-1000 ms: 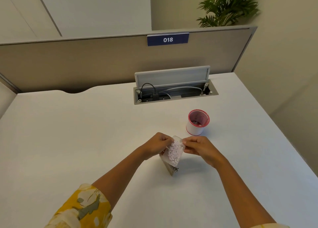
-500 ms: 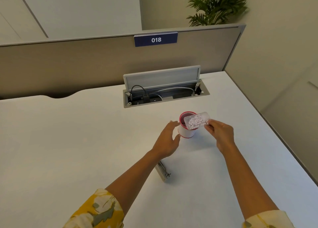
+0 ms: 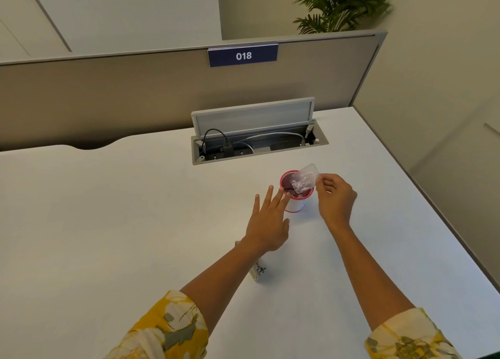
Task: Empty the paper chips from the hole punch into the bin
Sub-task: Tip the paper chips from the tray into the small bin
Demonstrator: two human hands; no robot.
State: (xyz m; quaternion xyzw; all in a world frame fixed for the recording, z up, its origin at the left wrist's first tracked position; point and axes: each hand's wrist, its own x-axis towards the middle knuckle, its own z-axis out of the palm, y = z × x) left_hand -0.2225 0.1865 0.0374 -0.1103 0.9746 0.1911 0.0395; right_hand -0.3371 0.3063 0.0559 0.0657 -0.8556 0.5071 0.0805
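Note:
A small white bin point(image 3: 295, 205) with a red rim stands on the white desk point(image 3: 108, 223). My right hand point(image 3: 335, 199) pinches the clear chip tray point(image 3: 304, 181), tilted over the bin's mouth with white paper chips inside it. My left hand point(image 3: 267, 220) is open with fingers spread, its fingertips touching the bin's left rim. The metal hole punch point(image 3: 257, 270) lies on the desk, mostly hidden under my left forearm.
An open cable box point(image 3: 259, 144) with its lid raised and wires inside sits behind the bin. A beige partition point(image 3: 135, 98) with an "018" sign runs along the back. The desk's right edge point(image 3: 422, 190) lies close to the bin.
The tray came off the punch and my right hand carried it to the bin, now tilting it over the mouth. My left hand let go of the punch and reached the bin's rim.

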